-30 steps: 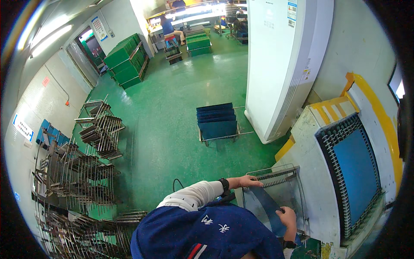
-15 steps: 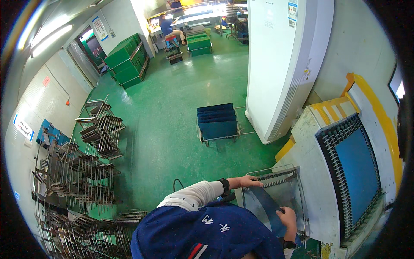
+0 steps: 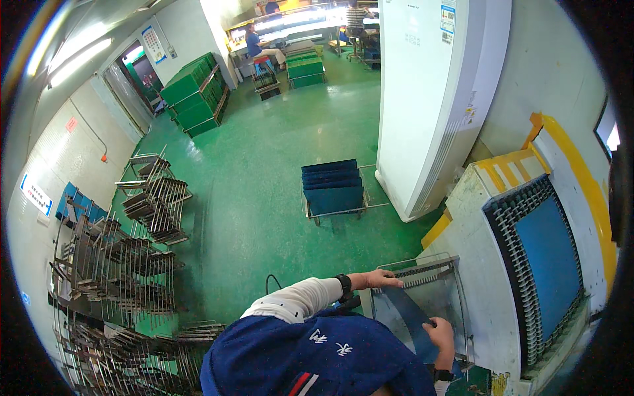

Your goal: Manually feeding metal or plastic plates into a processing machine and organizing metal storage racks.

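My left hand grips the far end of a thin dark blue panel, its fingers closed at the corner. My right hand is closed on the panel's right edge, nearer to me. The panel slants between both hands over a wire rack with a toothed rail along its far side. Part of the panel's near end is hidden by my body and right arm. To the right, another blue panel lies on the roller conveyor of a machine.
A rack of upright blue panels stands on the green floor ahead, beside a tall white cabinet-like unit. Metal racks crowd the left wall. Green panel stacks stand farther back, and a seated person is at a lit bench.
The blue panel on the rollers has shifted slightly to the right. Both my hands and the panel they hold stay nearly still. People at the far bench have moved a little.
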`<action>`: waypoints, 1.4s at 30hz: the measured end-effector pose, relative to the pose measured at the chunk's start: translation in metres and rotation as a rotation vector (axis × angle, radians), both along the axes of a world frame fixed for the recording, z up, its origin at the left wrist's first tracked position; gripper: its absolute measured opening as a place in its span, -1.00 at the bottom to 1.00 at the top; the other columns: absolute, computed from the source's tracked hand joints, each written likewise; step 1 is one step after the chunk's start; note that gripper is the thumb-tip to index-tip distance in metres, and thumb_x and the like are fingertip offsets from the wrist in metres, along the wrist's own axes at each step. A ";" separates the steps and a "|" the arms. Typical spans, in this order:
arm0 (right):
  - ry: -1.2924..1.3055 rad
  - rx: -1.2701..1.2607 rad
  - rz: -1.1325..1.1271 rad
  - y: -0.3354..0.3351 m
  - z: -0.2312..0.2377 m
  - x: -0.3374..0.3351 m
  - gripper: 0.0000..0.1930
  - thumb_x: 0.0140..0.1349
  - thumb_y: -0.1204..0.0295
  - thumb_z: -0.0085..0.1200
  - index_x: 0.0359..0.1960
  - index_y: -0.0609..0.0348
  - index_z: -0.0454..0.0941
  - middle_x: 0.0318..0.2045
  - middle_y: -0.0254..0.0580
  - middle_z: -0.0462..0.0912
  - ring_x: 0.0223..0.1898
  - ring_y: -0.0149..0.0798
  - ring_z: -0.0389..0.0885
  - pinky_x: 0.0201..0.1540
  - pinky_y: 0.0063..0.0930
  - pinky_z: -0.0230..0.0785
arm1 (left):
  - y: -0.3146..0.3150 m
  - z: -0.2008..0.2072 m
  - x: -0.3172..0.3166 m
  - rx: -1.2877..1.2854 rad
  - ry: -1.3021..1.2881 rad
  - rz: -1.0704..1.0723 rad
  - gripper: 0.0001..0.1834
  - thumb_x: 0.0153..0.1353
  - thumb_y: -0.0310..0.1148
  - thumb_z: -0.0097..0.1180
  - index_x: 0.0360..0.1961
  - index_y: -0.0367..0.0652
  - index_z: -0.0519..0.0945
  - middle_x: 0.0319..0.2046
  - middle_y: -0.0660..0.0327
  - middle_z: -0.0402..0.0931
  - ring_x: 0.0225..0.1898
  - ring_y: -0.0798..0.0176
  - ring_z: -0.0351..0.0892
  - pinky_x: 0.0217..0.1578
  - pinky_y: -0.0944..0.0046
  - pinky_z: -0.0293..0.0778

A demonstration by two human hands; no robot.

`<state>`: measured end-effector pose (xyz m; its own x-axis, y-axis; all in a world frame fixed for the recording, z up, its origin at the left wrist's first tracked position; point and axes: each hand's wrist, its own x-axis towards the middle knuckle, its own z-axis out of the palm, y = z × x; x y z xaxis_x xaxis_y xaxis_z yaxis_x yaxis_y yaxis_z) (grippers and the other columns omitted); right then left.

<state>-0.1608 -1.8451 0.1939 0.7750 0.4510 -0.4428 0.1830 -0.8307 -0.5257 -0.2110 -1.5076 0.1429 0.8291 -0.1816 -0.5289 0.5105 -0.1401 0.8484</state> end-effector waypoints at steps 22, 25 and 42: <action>-0.014 0.004 0.005 0.000 0.003 -0.002 -0.54 0.05 0.22 0.29 -0.06 0.27 0.61 -0.12 0.10 0.66 -0.06 0.03 0.64 0.02 -0.20 0.44 | 0.000 -0.004 0.000 -0.009 -0.023 0.004 -0.17 -0.01 0.37 0.18 0.00 -0.18 0.60 0.02 0.08 0.50 0.10 0.14 0.42 0.11 0.17 0.32; -0.008 -0.007 0.007 0.000 0.003 -0.001 -0.53 0.05 0.22 0.29 -0.06 0.27 0.61 -0.12 0.09 0.67 -0.06 0.03 0.64 0.01 -0.21 0.44 | 0.000 -0.002 -0.001 -0.016 -0.005 -0.004 -0.17 -0.01 0.37 0.18 0.01 -0.17 0.60 0.03 0.07 0.50 0.11 0.13 0.42 0.11 0.16 0.32; -0.019 -0.012 0.015 0.001 0.006 -0.001 -0.56 0.05 0.20 0.31 -0.08 0.20 0.64 -0.10 0.06 0.66 -0.04 0.03 0.63 0.02 -0.20 0.45 | 0.000 -0.002 -0.002 -0.022 -0.015 -0.001 -0.20 -0.01 0.37 0.18 -0.02 -0.14 0.61 0.00 0.10 0.52 0.09 0.15 0.43 0.11 0.16 0.32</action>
